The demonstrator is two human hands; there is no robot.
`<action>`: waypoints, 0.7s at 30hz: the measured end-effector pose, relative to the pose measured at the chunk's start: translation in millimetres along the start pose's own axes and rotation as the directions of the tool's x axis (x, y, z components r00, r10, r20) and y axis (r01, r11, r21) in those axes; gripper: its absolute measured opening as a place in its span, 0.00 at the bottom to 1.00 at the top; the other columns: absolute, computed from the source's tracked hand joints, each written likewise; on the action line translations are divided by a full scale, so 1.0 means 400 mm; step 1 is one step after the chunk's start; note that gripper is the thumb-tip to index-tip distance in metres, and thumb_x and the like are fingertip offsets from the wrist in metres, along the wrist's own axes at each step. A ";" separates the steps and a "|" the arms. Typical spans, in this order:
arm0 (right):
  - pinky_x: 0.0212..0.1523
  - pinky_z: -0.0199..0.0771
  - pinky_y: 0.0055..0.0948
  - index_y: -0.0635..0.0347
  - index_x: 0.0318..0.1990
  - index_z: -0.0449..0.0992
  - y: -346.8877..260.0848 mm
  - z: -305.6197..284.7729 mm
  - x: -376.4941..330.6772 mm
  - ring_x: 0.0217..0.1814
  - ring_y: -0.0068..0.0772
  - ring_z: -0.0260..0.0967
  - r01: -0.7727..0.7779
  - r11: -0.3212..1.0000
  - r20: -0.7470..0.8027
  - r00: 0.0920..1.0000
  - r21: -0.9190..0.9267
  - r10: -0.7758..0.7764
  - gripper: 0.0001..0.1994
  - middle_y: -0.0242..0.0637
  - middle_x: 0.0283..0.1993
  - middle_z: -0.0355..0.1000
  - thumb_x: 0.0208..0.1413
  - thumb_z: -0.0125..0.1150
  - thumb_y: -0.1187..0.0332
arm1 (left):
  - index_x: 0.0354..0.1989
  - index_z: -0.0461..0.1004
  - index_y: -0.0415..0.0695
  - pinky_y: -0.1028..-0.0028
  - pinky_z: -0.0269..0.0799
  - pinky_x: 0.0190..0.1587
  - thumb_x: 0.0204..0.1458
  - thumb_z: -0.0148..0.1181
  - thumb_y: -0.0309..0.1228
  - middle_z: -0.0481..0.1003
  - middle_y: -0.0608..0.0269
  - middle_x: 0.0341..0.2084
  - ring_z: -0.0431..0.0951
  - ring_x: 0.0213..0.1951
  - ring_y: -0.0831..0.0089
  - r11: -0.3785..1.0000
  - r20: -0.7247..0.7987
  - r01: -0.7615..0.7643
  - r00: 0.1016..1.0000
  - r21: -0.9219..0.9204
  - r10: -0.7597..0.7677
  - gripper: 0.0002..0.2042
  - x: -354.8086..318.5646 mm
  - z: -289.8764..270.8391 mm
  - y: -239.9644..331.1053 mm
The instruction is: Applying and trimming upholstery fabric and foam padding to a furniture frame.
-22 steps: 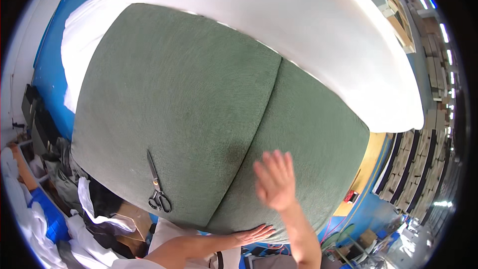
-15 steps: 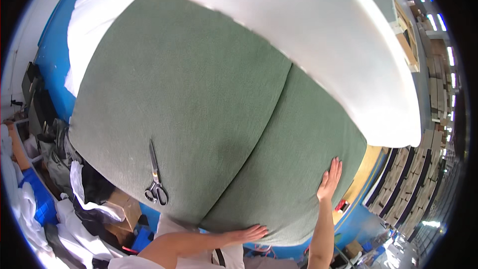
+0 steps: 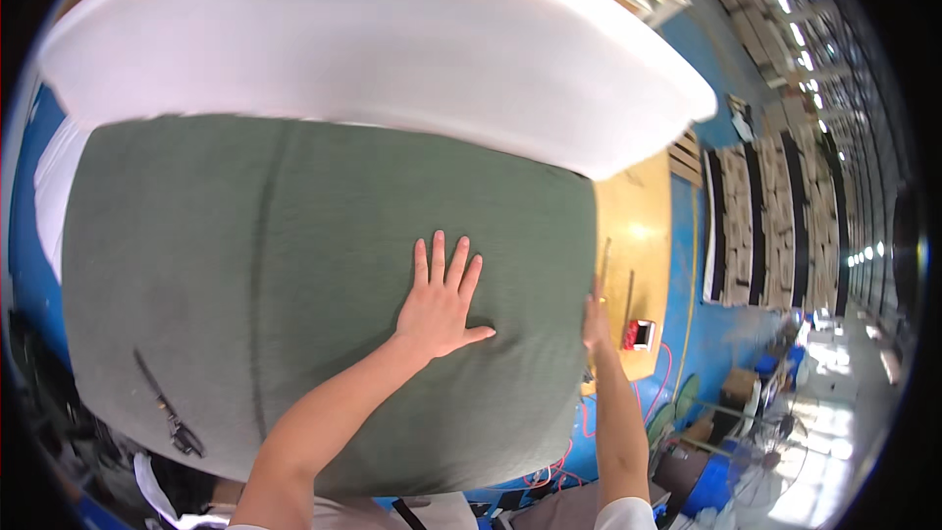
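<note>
A large green fabric-covered cushion (image 3: 353, 177) with a dark seam line lies in front of me. My left hand (image 3: 437, 312) rests flat on its top, right of the seam, fingers spread and nothing held. At the cushion's right edge is my right hand (image 3: 595, 322), seen nearly edge-on with fingers stretched along the side; the palm is hidden. A pair of black-handled scissors (image 3: 173, 417) lies on the cushion at the near left, away from both hands. White material (image 3: 373, 39) curves up along the cushion's far side.
A yellow wooden tabletop (image 3: 633, 206) shows right of the cushion, bearing a small red-and-white object (image 3: 638, 335) and thin dark strips. Red hoses (image 3: 589, 422) hang below its near end. A fan (image 3: 785, 432) stands at the lower right; stacked beige-and-black pieces (image 3: 775, 226) are beyond.
My left hand has moved from the near edge up onto the cushion's top. My right hand has shifted off the top to the right edge. The view has swung to the right.
</note>
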State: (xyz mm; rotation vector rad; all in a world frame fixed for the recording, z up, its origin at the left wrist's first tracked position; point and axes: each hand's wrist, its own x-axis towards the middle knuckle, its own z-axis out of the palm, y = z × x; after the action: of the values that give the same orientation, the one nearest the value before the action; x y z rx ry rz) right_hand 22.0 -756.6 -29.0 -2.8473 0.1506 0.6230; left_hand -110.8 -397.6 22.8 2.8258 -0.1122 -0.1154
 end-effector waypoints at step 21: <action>0.46 0.75 0.27 0.67 0.56 0.75 -0.076 0.239 0.853 0.44 0.28 0.75 0.032 0.419 0.070 0.972 0.907 -0.226 0.17 0.38 0.47 0.79 0.64 0.56 0.67 | 0.70 0.60 0.42 0.31 0.38 0.70 0.48 0.55 0.68 0.51 0.43 0.73 0.44 0.73 0.35 0.982 0.165 -0.186 0.968 -0.040 0.190 0.49 0.389 0.151 0.397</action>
State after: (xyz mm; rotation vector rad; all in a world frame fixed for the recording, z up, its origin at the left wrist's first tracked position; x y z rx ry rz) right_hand 296.7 -722.4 -252.0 -1.6874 0.1635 0.5259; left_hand 27.8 -580.4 4.1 2.7601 -0.4119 -0.3101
